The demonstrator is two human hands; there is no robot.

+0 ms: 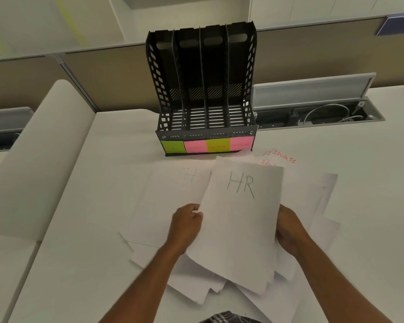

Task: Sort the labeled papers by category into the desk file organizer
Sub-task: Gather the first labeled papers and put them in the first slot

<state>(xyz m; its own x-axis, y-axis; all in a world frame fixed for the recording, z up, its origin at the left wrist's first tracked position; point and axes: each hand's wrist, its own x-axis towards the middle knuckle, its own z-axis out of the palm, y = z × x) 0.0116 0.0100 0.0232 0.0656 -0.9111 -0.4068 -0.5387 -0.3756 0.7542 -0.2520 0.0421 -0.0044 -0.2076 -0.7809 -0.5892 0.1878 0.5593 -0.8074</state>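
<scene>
All four slots of the black plastic desk file organizer (202,89) look empty, so sorting has barely begun: both hands, left (187,226) and right (289,229), grip a white "HR" sheet (238,217) above the loose white paper pile (313,206) on the table (79,229).

We reach both bare forearms up from the bottom edge of the frame toward its centre. Our left hand (187,223), just left of centre, has its fingers curled, pinching the left edge of the HR sheet (240,220). Our right hand (288,227), right of centre, grips the sheet's right edge, its fingers mostly hidden behind the paper.
</scene>
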